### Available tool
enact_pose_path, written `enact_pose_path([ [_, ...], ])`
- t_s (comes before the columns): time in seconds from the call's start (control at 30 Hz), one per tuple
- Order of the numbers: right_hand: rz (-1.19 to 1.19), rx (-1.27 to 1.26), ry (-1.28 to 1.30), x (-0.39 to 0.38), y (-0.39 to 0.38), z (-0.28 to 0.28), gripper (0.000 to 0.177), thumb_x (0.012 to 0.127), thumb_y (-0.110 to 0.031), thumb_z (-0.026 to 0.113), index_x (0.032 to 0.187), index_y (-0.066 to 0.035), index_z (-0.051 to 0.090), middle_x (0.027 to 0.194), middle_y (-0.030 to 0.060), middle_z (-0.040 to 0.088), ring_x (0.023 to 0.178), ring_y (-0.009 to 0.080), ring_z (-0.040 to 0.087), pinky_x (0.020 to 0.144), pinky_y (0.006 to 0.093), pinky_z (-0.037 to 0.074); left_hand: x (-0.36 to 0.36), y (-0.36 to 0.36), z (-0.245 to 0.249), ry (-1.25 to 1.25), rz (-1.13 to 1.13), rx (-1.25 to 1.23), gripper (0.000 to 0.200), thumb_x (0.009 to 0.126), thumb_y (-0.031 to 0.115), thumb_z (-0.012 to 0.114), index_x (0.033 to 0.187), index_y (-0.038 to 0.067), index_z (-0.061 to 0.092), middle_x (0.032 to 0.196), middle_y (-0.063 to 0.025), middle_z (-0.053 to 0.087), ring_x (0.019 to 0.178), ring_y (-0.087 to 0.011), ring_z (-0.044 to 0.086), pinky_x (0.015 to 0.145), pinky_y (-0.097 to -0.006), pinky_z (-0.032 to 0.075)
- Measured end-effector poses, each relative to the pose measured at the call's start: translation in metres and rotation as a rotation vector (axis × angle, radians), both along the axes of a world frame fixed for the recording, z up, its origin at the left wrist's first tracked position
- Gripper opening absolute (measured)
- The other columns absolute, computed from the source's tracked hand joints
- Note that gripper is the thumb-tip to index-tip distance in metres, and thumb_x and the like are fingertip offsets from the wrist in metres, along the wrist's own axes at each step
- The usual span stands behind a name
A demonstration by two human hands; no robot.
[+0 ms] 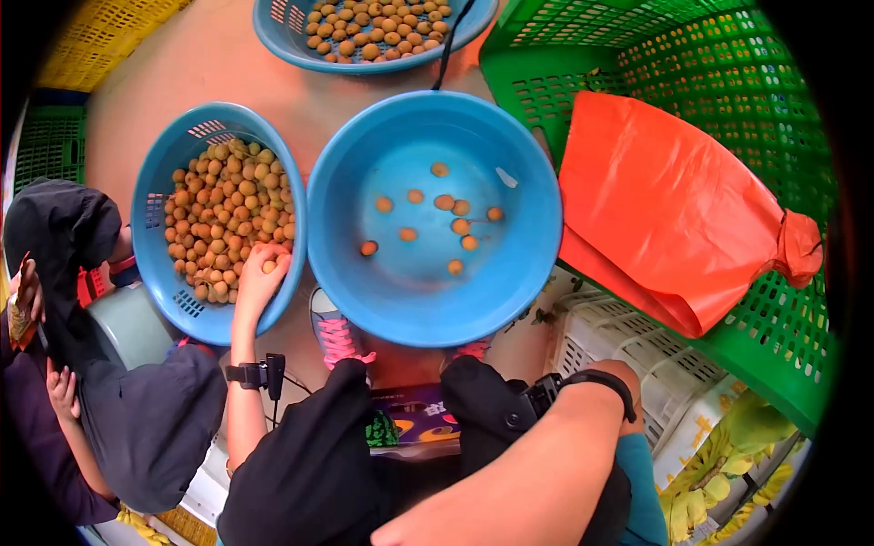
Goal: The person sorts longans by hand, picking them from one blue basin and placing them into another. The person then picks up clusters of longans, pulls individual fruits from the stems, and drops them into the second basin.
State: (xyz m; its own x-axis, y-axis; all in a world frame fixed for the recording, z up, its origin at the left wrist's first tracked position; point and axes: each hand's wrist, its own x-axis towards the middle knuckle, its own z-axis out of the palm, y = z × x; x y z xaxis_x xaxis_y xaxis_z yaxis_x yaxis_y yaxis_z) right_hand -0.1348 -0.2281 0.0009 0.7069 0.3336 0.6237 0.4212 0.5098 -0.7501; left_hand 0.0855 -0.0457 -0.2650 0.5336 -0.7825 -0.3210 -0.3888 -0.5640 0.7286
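Note:
My left hand (263, 273) is inside the blue slotted basket (150, 273) on the left, fingers closed on a round brown longan (269, 266). A heap of longans (223, 196) fills the basket around it. To its right stands a blue basin (350, 300) with several longans (443, 202) spread over its bottom, seemingly in shallow water. My right hand (623, 375) lies beyond the basin's lower right side, past the dark wristband. Most of it is turned away, and its fingers are hidden.
Another blue basket (273, 41) of longans stands at the top. A red plastic bag (665, 200) drapes over a green crate (756, 337) on the right, above a white crate (583, 328). Another person (137, 428) sits at left, close to the left basket.

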Motion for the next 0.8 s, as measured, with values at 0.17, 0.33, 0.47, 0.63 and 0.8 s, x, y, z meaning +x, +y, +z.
enact_pose_path([
  [0.17,0.004,-0.053,0.059,-0.002,-0.003,-0.009,0.018,0.072,-0.02,0.053,0.074,-0.004,0.045,0.066,0.0078,0.047,0.066,0.025,0.049,0.06,0.0321,0.037,0.011,-0.001,-0.004,0.252,0.068,0.018,0.017,0.077,0.018,0.056,0.081,0.002,0.058,0.075,-0.0036,0.055,0.067,-0.0122,0.051,0.064,-0.0228,0.04],
  [0.33,0.112,-0.043,0.188,0.007,-0.002,-0.045,0.011,0.08,-0.014,0.049,0.085,-0.005,0.048,0.081,0.0087,0.048,0.071,0.0242,0.045,0.061,0.0317,0.035,0.017,0.0,0.008,0.596,0.258,0.082,0.018,0.085,0.023,0.048,0.092,0.008,0.055,0.063,0.0037,0.048,0.045,-0.0048,0.044,0.037,-0.0155,0.028],
  [0.47,0.074,-0.101,0.356,0.003,0.002,-0.065,0.012,0.074,-0.013,0.054,0.078,-0.004,0.048,0.066,0.0051,0.045,0.06,0.0193,0.047,0.058,0.0302,0.038,0.02,-0.002,0.016,0.758,0.344,-0.058,0.023,0.087,0.028,0.043,0.089,0.008,0.053,0.069,0.0017,0.049,0.048,-0.0058,0.044,0.038,-0.0152,0.028],
  [0.63,0.16,-0.121,0.49,0.007,-0.011,-0.079,0.015,0.077,-0.011,0.055,0.091,-0.004,0.054,0.071,0.0024,0.049,0.062,0.0144,0.047,0.059,0.0264,0.037,0.019,-0.006,0.028,1.073,0.531,-0.23,0.027,0.085,0.036,0.04,0.096,0.012,0.048,0.085,-0.0045,0.053,0.044,-0.0083,0.039,0.036,-0.0163,0.027],
  [0.8,-0.179,0.147,1.134,0.021,-0.021,-0.134,0.027,0.087,-0.027,0.04,0.095,-0.003,0.052,0.08,0.0031,0.054,0.07,0.0109,0.053,0.063,0.0257,0.044,0.019,-0.016,0.051,1.666,0.294,-0.743,0.028,0.083,0.042,0.041,0.095,0.018,0.046,0.092,-0.0107,0.045,0.039,-0.0095,0.031,0.033,-0.0182,0.03],
])
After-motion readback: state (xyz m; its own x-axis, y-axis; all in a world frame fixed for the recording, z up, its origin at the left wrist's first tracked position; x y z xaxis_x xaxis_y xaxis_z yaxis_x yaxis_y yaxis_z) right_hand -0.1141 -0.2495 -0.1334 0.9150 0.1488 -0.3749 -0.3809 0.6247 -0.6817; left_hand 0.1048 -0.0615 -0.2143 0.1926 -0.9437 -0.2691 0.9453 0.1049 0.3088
